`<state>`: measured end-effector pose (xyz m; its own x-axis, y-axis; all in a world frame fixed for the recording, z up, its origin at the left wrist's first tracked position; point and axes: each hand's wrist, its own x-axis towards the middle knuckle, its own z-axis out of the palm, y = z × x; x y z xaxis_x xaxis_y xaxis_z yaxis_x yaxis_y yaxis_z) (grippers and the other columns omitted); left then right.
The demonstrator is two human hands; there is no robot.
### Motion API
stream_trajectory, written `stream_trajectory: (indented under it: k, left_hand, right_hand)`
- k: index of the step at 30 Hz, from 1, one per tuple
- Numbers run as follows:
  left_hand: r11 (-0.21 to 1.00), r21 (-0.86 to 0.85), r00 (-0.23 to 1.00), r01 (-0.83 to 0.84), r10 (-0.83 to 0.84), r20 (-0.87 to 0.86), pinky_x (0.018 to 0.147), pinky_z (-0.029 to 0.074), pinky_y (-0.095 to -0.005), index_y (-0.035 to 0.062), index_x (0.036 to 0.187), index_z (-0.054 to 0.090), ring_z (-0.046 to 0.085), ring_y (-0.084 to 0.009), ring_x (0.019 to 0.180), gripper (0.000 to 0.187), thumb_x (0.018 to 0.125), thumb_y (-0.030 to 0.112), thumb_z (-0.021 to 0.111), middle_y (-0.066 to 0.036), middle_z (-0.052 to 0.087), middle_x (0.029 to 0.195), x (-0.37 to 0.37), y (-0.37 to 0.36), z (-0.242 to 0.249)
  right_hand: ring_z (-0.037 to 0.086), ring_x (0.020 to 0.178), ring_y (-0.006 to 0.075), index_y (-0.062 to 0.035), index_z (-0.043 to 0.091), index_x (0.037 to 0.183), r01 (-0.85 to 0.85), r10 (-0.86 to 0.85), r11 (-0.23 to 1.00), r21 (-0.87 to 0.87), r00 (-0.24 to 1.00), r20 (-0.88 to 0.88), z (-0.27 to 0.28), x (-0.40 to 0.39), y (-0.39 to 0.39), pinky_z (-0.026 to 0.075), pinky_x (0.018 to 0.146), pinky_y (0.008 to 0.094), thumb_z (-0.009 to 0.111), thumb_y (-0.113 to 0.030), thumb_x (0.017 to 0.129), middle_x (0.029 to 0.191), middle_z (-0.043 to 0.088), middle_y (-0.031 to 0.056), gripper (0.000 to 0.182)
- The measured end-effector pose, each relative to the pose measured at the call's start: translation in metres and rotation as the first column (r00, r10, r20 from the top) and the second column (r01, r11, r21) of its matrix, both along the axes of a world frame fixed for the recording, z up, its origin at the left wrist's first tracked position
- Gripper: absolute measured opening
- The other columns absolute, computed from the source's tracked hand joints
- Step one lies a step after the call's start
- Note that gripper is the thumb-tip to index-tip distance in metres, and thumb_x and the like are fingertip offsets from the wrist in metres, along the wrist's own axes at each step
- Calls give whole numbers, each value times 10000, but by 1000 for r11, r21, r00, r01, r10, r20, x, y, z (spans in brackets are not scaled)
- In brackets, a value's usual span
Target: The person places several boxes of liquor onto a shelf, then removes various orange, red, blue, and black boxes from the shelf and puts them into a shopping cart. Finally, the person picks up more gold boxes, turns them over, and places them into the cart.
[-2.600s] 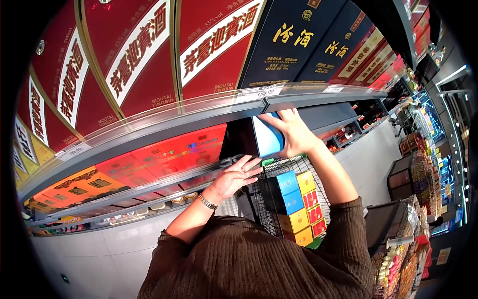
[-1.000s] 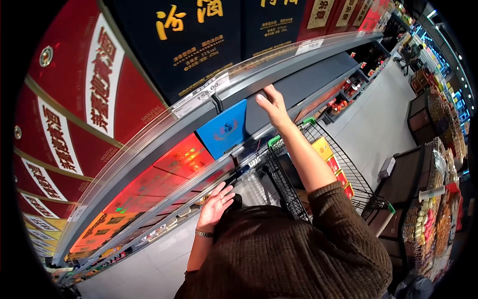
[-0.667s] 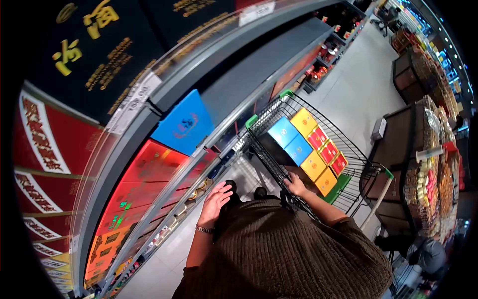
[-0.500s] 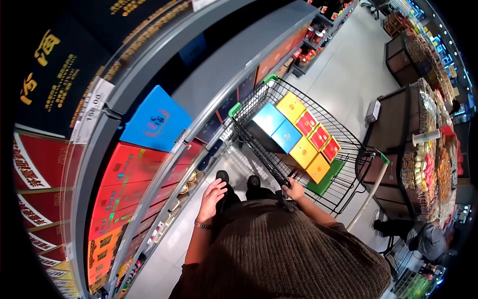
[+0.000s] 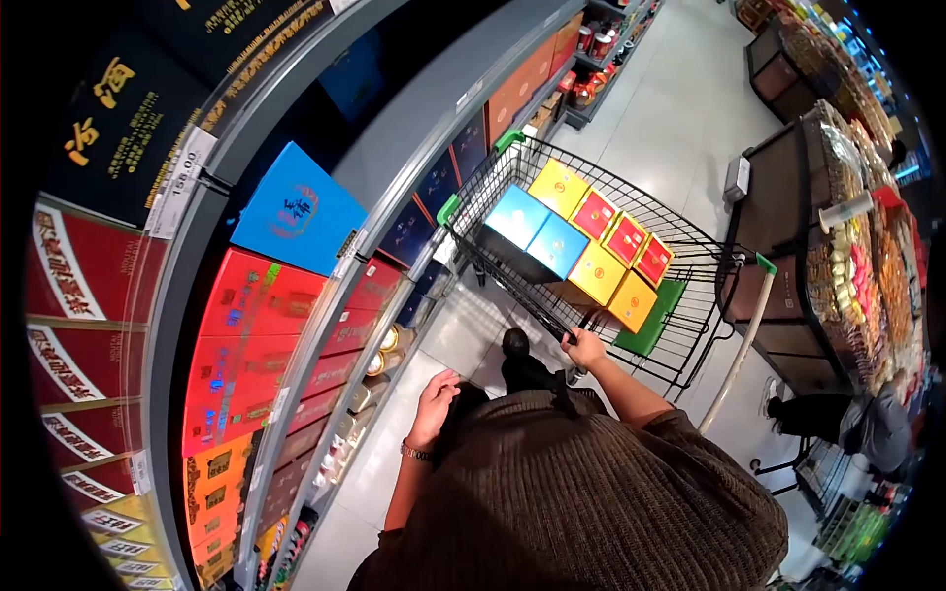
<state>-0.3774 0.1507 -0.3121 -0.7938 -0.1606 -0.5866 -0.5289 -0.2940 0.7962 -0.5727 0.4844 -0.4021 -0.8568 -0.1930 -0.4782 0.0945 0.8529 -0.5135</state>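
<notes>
My right hand (image 5: pixel 585 348) is closed round the black side rim of a wire shopping cart (image 5: pixel 690 239), which has green corner caps. Inside the cart stand yellow boxes (image 5: pixel 598 275), blue boxes (image 5: pixel 557 246) and red-topped boxes (image 5: pixel 625 238). A green panel (image 5: pixel 654 317) lies beside them in the basket. My left hand (image 5: pixel 434 406), with a dark band at its wrist, hangs in the air over the floor. Its fingers are loosely stretched and nothing is in them. Nearest to it is the lower shelf on the left.
Shelves on the left hold a blue box (image 5: pixel 299 209), red boxes (image 5: pixel 258 297), orange boxes (image 5: pixel 219 492) and a price label (image 5: pixel 184 177). Packaged goods fill display stands (image 5: pixel 772 236) on the right. A person in grey (image 5: pixel 875 424) is beside another cart (image 5: pixel 828 473) at lower right.
The shelf goods and display stands have shifted in view as I move along the aisle with the cart. My left hand is slightly lower and further right. My right hand stays on the cart's rim.
</notes>
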Motion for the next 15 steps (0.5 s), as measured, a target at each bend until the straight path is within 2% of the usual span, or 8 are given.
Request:
stream_trajectory:
  k: [4, 5, 7, 9, 11, 12, 13, 15]
  left_hand:
    - [978, -187, 994, 96, -103, -25, 960, 457, -287, 22, 1397, 481, 596, -165, 1065, 430, 971, 68, 508, -138, 619, 1278, 13, -23, 3]
    - [961, -258, 986, 102, -132, -102, 926, 472, -289, 34, 1395, 487, 609, -162, 1032, 433, 965, 75, 527, -137, 635, 1264, 25, -33, -16]
    - [917, -373, 973, 137, -195, -122, 896, 484, -290, 35, 1394, 488, 620, -158, 1001, 433, 967, 87, 537, -138, 645, 1256, 47, -45, -6]
    - [868, -475, 959, 144, -241, -148, 853, 504, -293, 35, 1391, 491, 634, -155, 946, 433, 968, 105, 552, -143, 657, 1247, 75, -56, 3]
    - [871, -471, 961, 142, -235, -144, 854, 502, -291, 37, 1388, 497, 635, -157, 948, 433, 965, 105, 560, -142, 658, 1246, 117, -73, -13]
    - [871, -468, 961, 149, -238, -138, 855, 501, -289, 38, 1386, 500, 635, -157, 949, 433, 963, 104, 564, -141, 658, 1245, 140, -82, -22]
    - [858, -477, 972, 191, -233, -30, 865, 505, -290, 33, 1373, 511, 644, -170, 986, 430, 954, 102, 580, -147, 659, 1238, 164, -92, -30]
    - [817, -525, 969, 240, -238, 73, 882, 512, -310, 30, 1357, 526, 657, -206, 1021, 429, 947, 135, 592, -164, 667, 1216, 212, -107, -49]
  right_hand:
    - [669, 816, 358, -162, 676, 893, 56, -51, 996, 65, 996, -68, 2, 36, -2, 525, 725, 445, 639, -388, 819, 813, 691, 141, 240]
    - [671, 830, 362, -167, 681, 902, 61, -53, 993, 97, 995, -79, 3, 46, -5, 527, 728, 449, 632, -397, 823, 829, 695, 145, 248]
    - [671, 852, 374, -186, 688, 924, 46, -28, 981, 190, 995, -97, 9, 65, -9, 530, 737, 458, 619, -414, 831, 858, 699, 157, 256]
    - [668, 874, 377, -204, 690, 937, 45, -26, 983, 176, 993, -111, 13, 85, -10, 532, 751, 465, 616, -420, 825, 874, 701, 163, 254]
    - [672, 829, 379, -192, 731, 948, 24, 8, 982, 187, 986, -168, 19, 104, -17, 536, 729, 470, 620, -398, 826, 834, 704, 161, 264]
    - [673, 830, 375, -193, 731, 945, 43, -13, 985, 166, 984, -175, 18, 114, -19, 537, 736, 468, 619, -396, 822, 839, 707, 156, 263]
    - [674, 831, 373, -193, 730, 945, 45, -13, 982, 183, 985, -173, 19, 125, -22, 537, 737, 469, 616, -397, 821, 841, 708, 153, 265]
    - [676, 831, 372, -190, 725, 934, 41, -4, 971, 235, 987, -159, 28, 144, -27, 539, 739, 475, 608, -397, 821, 834, 707, 152, 263]
